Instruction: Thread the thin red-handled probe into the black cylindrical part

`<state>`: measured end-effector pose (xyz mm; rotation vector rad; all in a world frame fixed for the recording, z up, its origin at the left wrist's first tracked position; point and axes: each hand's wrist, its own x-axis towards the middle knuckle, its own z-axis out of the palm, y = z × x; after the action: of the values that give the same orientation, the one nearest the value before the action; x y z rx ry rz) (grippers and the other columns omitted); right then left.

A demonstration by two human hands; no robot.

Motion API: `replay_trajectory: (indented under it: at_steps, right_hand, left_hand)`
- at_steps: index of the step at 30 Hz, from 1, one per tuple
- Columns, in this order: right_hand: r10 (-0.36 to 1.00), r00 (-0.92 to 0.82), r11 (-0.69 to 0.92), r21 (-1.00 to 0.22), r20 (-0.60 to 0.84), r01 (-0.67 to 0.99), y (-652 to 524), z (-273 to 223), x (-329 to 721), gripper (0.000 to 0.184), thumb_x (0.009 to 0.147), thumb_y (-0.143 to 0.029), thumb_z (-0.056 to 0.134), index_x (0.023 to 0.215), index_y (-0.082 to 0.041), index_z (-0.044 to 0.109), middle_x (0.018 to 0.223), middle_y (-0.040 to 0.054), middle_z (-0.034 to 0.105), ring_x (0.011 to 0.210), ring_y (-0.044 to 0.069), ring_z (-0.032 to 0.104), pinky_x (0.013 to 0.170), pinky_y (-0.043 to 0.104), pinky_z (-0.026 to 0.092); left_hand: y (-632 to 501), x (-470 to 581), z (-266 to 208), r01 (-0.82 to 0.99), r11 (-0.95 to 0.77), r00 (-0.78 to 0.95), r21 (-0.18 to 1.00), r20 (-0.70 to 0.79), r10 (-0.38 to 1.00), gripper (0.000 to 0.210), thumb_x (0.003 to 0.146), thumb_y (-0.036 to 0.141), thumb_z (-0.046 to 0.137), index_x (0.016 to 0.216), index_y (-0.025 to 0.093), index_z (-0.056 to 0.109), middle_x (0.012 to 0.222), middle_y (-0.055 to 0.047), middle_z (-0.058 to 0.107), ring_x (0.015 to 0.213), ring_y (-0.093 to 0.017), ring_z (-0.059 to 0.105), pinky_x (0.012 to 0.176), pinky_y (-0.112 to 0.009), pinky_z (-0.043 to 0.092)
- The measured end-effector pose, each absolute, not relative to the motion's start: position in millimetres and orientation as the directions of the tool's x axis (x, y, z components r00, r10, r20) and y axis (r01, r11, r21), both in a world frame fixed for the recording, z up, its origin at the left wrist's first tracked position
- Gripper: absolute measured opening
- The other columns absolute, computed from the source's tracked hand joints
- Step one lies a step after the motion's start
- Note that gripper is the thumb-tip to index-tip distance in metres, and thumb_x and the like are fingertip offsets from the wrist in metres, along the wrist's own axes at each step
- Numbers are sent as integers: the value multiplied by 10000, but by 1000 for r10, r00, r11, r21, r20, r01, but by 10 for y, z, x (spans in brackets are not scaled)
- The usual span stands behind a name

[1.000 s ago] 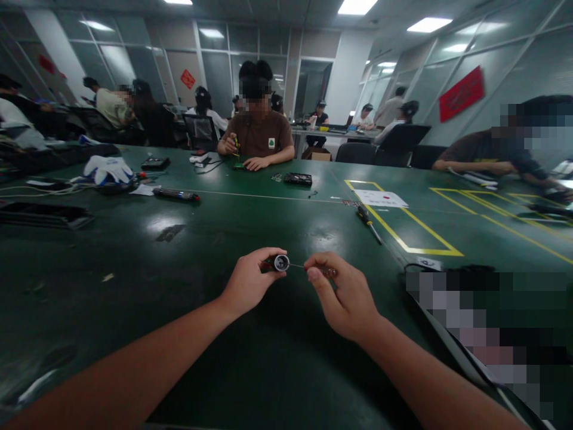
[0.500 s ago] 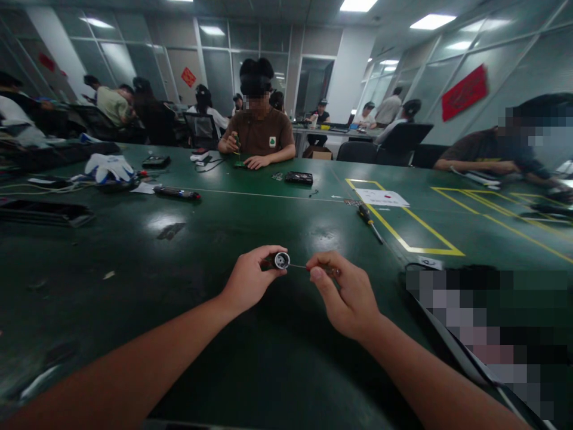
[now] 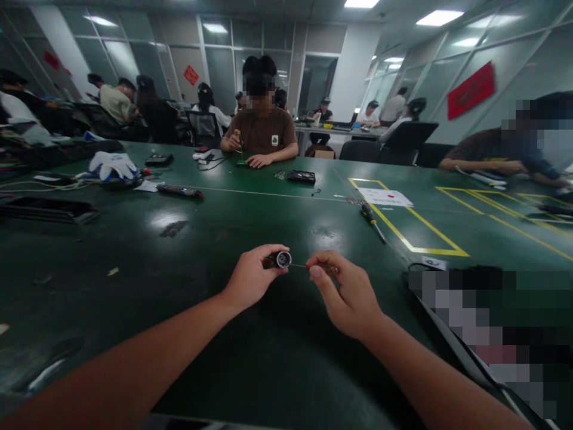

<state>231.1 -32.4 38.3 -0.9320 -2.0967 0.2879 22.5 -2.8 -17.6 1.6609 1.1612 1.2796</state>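
Note:
My left hand grips a small round part with a pale rim and a dark inside, its open end facing me. Thumb and fingers press it from either side; its exact kind does not show. Closed around the handle of a thin screwdriver is my right hand. The slim metal shaft points left, and its tip meets or nearly meets the rim of the round part. Most of the handle is hidden by my fingers. Both hands are above the green table.
A yellow-black screwdriver lies to the right near a paper sheet. White gloves, a dark pen-like tool and a black box lie farther back. A person works opposite; another sits at the right.
The view has shifted slightly. Both hands keep their hold, and the round part seems turned a little in my left hand.

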Motion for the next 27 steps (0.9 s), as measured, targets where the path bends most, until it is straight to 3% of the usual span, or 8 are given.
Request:
replay_trajectory:
  at_steps: [11,18,23,27]
  right_hand:
    - [709,-388,695,-490,589,526,-323,377,2301,134,1013,-274,502,995,-222,624,836,32,696,726,180,656,687,302,481]
    - [805,-267,591,-679,530,436,-305,281,2280,85,1016,-311,543,1038,-235,574,820,6,673,712,165,656,679,287,498]
    - [792,-316,604,-744,521,286,-277,226,2286,236,1039,-421,497,1035,-230,635,830,18,665,768,179,658,702,301,517]
    - [815,-261,578,-756,518,307,-261,188,2282,326,1061,-412,442,995,-216,694,771,15,656,715,170,635,661,296,496]
  left_hand:
    - [-47,230,-157,258,-330,108,908,312,944,413,767,103,780,1160,224,741,1176,-66,753,1095,-257,706,1008,-422,542]
    - [-28,211,-193,278,-361,95,890,348,933,405,766,111,778,1151,230,742,1153,-65,758,1091,-260,706,1006,-420,541]
    - [-3,183,-174,311,-372,62,875,372,926,387,772,99,765,1134,234,744,1156,-63,752,1083,-257,703,989,-424,544]
    - [-5,179,-165,321,-393,74,862,391,918,381,777,81,757,1123,241,749,1165,-52,743,1088,-247,695,982,-413,539]
